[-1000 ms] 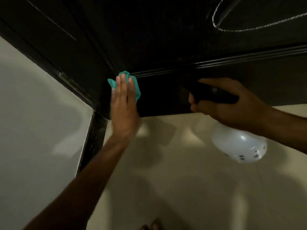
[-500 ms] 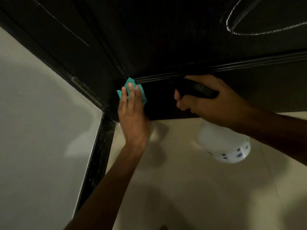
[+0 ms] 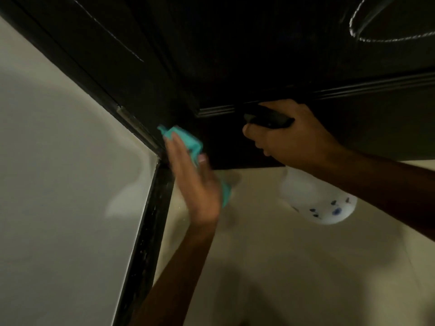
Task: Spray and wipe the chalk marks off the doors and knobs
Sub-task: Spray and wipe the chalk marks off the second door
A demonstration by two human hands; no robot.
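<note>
Slid down to the dark wooden door's [image 3: 235,55] bottom corner, left hand [image 3: 195,184] flat-fingered on crumpled teal cloth [image 3: 188,141], right hand [image 3: 289,135] clamped round white plastic spray bottle [image 3: 315,201]; chalk lines [image 3: 367,38] upper frame unwiped.

Dim light; pale wall [image 3: 58,184] at left, dark skirting [image 3: 150,231], cream tiled floor [image 3: 294,267] below
</note>
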